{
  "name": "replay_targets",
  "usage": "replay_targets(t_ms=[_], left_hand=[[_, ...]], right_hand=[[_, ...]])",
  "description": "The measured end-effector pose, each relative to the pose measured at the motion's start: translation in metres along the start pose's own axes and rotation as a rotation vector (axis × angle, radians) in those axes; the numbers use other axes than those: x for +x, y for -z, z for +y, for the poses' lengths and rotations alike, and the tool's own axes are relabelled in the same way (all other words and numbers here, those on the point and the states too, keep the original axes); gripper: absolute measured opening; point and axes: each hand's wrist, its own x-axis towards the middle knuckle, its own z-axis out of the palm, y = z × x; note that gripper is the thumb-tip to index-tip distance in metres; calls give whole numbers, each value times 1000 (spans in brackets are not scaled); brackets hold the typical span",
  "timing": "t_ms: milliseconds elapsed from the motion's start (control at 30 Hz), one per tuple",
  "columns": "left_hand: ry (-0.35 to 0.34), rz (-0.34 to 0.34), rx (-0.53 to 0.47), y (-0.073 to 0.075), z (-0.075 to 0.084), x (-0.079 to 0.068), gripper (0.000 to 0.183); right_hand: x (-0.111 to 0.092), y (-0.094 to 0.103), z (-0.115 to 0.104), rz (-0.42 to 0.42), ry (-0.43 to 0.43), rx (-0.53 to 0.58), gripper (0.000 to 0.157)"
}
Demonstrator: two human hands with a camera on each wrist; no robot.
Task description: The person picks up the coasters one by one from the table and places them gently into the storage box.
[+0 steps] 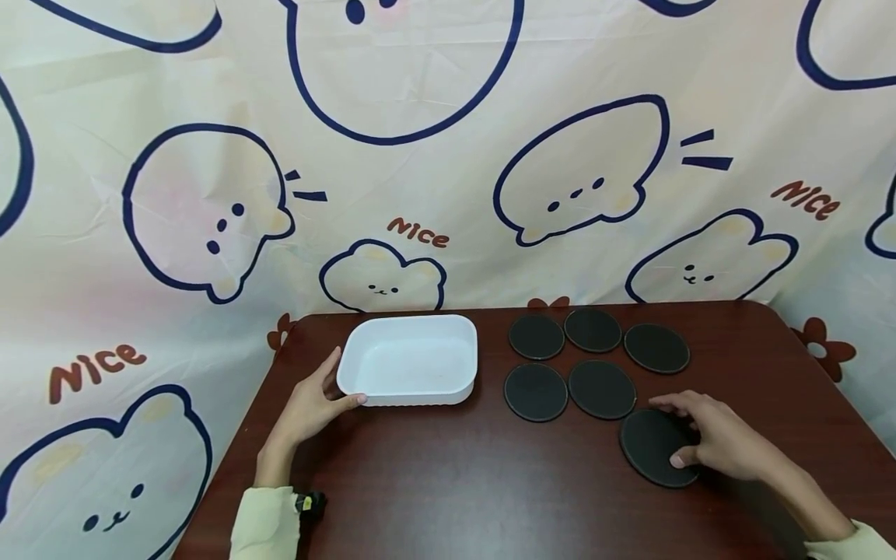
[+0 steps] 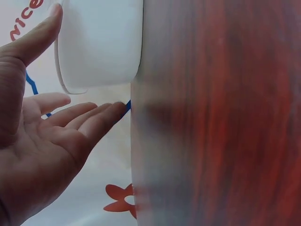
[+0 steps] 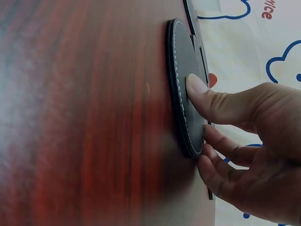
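Observation:
A white rectangular plastic box (image 1: 409, 400) stands open-topped at the back left of the brown table. My left hand (image 1: 313, 398) is spread round its left end, thumb on the front rim and fingers fairly straight by the side; in the left wrist view these fingers (image 2: 96, 120) lie just off the box's corner. At the right, my right hand (image 1: 724, 437) holds a round black coaster (image 1: 651, 447), the thumb pressing its top and the fingertips at its edge. The right wrist view shows light stitching along this coaster's rim (image 3: 181, 101).
Several more black coasters lie in two rows right of the box, among them a front-row coaster (image 1: 536, 393) and a back-row coaster (image 1: 656, 348). A cream cloth with cartoon drawings (image 1: 392, 187) hangs behind the dark brown table (image 1: 476, 486).

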Motion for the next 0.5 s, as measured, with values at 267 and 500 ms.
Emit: replay_targets(t_ms=[267,500], left_hand=[[-18,-14,-67,-2,-2,1,108],[-32,-24,-98,-1,-1,2,106]], right_hand=[[3,9,0,-36,-75,18,78],[1,16,6,-57,-115,52,61]])
